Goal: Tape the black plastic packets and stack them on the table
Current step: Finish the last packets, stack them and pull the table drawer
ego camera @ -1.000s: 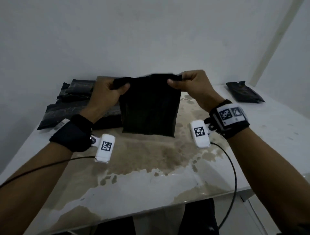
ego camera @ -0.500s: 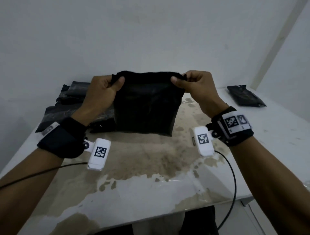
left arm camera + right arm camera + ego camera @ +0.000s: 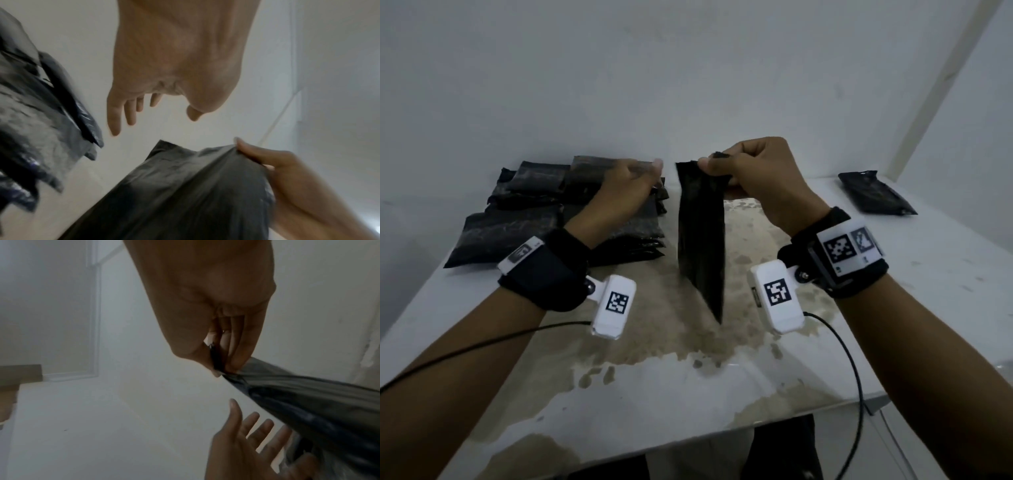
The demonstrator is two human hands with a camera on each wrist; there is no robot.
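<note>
The left hand (image 3: 625, 192) hides part of the packet pile (image 3: 544, 219). The hanging packet (image 3: 320, 410) is cut by the right wrist picture's edge, and it is blurred.

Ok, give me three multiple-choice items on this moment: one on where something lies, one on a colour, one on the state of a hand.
1. Where does the lone packet lie?
A. on the far right of the table
B. on the floor
C. under the left wrist

2. What colour is the packet held in the air?
A. white
B. black
C. red

3. How is the left hand now?
A. pinching the held packet
B. open, holding nothing
C. flat on the table

Answers:
1. A, the head view shows it alone there, apart from the pile of packets at far left.
2. B, it shows black in every view.
3. B, its fingers are spread and free; only the right hand pinches the packet's top edge.
</note>
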